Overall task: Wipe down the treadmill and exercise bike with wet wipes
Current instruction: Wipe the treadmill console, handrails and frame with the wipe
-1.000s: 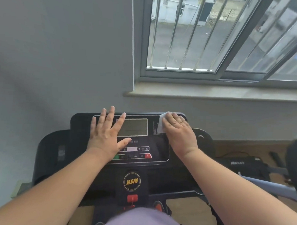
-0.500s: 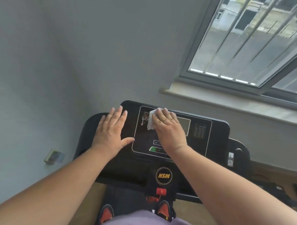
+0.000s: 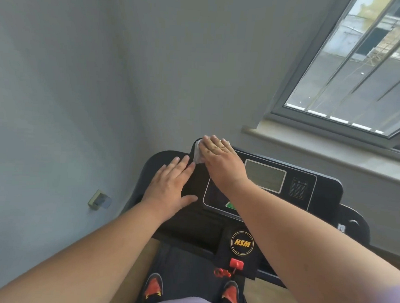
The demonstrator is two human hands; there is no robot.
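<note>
The black treadmill console with a grey display and an HSM badge fills the lower middle. My right hand lies flat with straight fingers on a white wet wipe, pressing it onto the console's top left corner. My left hand rests flat with spread fingers on the console's left wing, just below and left of the wipe. The treadmill belt shows below, with my red and black shoes on it. No exercise bike is in view.
A grey wall stands close on the left with a small socket box low on it. A window sill and barred window lie behind the console on the right. A red safety key hangs under the badge.
My right hand has slid the wipe leftward across the console, from the right side of the display to the top left corner. My left hand shifted left onto the wing. The camera turned left.
</note>
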